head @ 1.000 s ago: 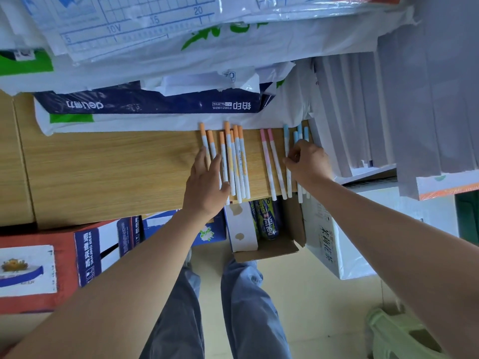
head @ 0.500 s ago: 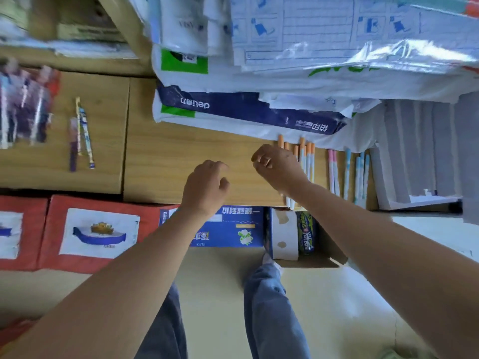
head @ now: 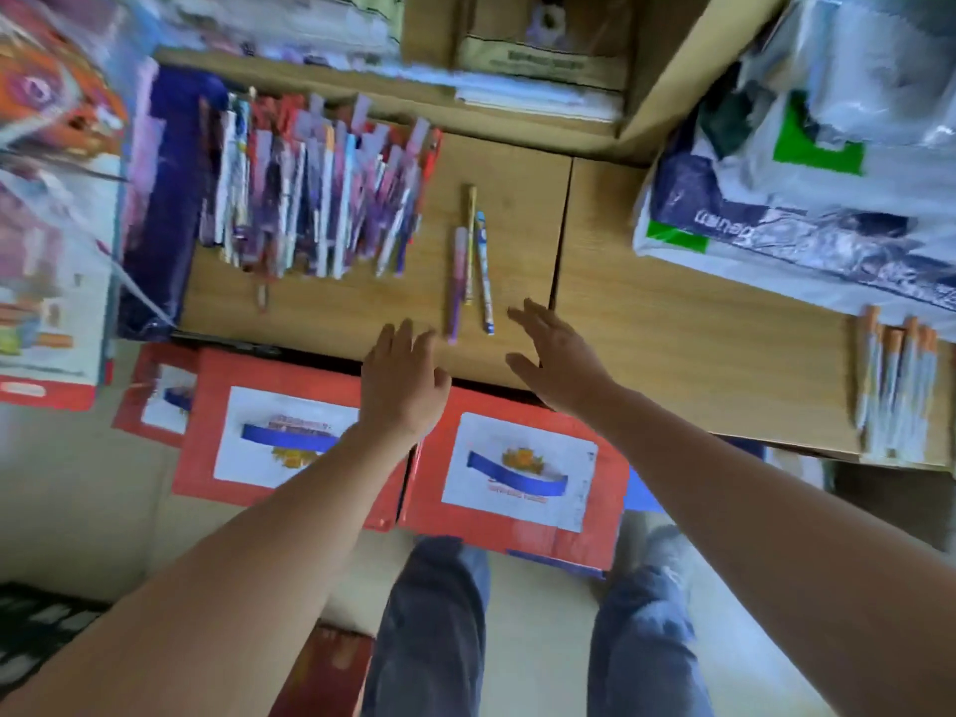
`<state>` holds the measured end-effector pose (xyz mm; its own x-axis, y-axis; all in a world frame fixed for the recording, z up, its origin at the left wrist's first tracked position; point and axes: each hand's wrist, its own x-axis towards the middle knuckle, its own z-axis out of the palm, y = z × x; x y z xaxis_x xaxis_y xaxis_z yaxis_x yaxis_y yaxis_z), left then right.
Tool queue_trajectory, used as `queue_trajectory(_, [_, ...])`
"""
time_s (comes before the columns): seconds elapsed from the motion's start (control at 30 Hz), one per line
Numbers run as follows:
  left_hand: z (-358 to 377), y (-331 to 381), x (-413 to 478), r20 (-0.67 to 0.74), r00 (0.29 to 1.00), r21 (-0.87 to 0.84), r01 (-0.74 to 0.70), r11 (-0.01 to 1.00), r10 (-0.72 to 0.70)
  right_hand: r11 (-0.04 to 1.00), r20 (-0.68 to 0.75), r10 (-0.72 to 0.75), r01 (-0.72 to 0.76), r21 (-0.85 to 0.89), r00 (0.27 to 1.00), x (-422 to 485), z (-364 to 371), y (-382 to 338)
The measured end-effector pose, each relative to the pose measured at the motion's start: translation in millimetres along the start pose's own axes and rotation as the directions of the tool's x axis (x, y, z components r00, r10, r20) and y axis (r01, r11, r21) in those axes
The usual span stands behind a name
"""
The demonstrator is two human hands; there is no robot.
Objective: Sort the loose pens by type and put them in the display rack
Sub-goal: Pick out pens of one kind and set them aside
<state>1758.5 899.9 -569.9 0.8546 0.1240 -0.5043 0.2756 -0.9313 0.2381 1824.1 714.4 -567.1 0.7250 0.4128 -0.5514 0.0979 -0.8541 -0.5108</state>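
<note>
Head view: three loose pens [head: 471,261] lie side by side on the wooden surface [head: 517,168], near a jumbled pen pile [head: 315,194]. Both hands, left [head: 401,377] and right [head: 556,357], hover spread and empty just below them. Gathering this group seems next, needing a pinch across all three barrels.

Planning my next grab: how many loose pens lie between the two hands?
3, side by side on the wooden shelf: a purple pen leftmost, a yellow pen in the middle, a blue-white pen rightmost. None looks hidden.
</note>
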Motion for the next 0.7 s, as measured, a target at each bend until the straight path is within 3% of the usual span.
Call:
queue_trajectory(0.17, [-2,-42,17,0.183,0.983,0.062,-0.003,0.998,-0.009,0.963,0.087,0.130,-0.105,-0.247,0.988,15,24,-25])
queue_trajectory(0.3, [-11,-55,16,0.166,0.984,-0.109,-0.052,0.993,0.070,0.947,-0.011,0.170,-0.166,-0.274,0.985,25,16,-35])
queue_trajectory(0.47, [-30,-84,21,-0.087,0.996,-0.247,-0.035,0.968,0.014,0.990,-0.156,0.131,-0.138,-0.036,0.979,56,3,-59])
queue_trajectory(0.57, [-42,-104,27,-0.209,0.977,-0.283,-0.017,0.959,-0.044,0.993,-0.142,0.087,-0.075,0.086,0.986,75,0,-83])
queue_trajectory(0.7, [-57,-116,35,-0.273,0.955,-0.296,0.033,0.955,-0.118,0.974,-0.104,0.080,-0.055,0.222,0.991,101,2,-106])
